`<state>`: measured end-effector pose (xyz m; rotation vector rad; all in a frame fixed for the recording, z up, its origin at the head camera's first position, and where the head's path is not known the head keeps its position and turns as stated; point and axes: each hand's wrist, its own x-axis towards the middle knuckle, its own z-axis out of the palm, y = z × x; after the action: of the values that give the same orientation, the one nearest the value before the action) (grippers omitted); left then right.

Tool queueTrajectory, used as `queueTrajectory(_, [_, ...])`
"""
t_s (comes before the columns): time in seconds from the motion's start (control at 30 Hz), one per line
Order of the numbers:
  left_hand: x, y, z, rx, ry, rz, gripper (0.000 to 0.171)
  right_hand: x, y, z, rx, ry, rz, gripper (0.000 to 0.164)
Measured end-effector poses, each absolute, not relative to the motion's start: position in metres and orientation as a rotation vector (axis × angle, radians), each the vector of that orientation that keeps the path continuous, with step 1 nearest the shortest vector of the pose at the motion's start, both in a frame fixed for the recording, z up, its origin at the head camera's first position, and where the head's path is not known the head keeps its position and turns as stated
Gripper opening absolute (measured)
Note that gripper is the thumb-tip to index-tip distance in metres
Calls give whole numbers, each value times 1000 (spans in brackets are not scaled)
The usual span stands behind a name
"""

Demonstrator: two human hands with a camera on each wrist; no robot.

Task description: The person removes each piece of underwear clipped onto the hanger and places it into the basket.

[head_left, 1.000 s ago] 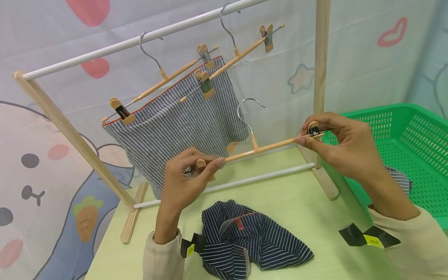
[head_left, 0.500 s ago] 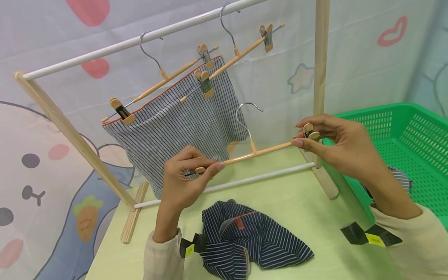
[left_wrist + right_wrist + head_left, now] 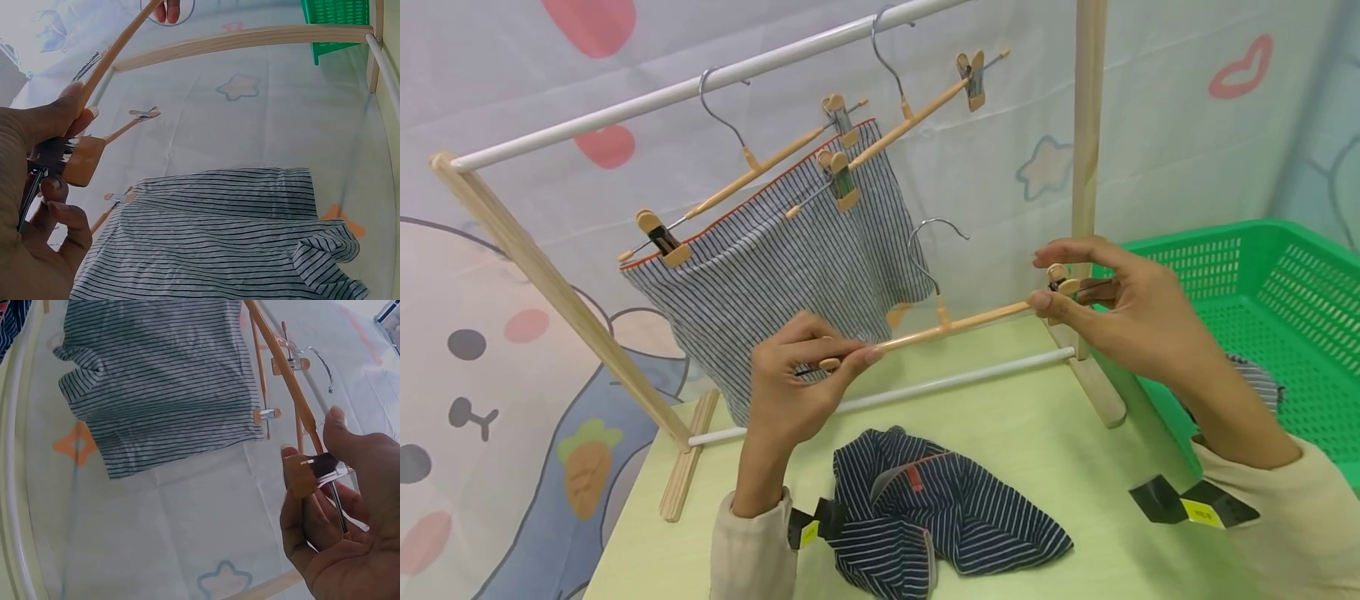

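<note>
A clip hanger (image 3: 977, 318) with a pale orange bar and a metal hook is held up level between both hands, its hook pointing upward. My left hand (image 3: 793, 383) pinches the bar beside the left clip (image 3: 85, 161). My right hand (image 3: 1138, 321) holds the other end, thumb on the bar and fingers around the right clip (image 3: 302, 477); its index finger arches above that clip. No cloth hangs from this hanger. Below it, a crumpled dark striped garment (image 3: 992, 525) with a red label lies on the table (image 3: 1075, 483).
A wooden rack with a white rail (image 3: 647, 107) stands behind. Light striped shorts (image 3: 775, 275) hang there from one clip hanger (image 3: 722, 192); another hanger (image 3: 917, 117) holds no garment. At right, a green basket (image 3: 1247, 283) contains a striped cloth (image 3: 1258, 385).
The held hanger has dropped slightly and turned, with both its clips tilting. My right index finger has lifted from around the right clip. My left hand keeps nearly the same place.
</note>
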<state>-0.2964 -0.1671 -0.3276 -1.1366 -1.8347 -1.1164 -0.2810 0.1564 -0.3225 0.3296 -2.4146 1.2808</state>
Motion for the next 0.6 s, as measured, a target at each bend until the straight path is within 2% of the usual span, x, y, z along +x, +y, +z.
queueTrajectory(0.27, [-300,-174,-328,-1055,-1899,-1107,3,-283,157,-326,344,-2385,1349,49])
queueTrajectory(0.6, [-300,-198,-326,-650,-2078,-1048,7,-285,160,-323,283,-2455,1385,60])
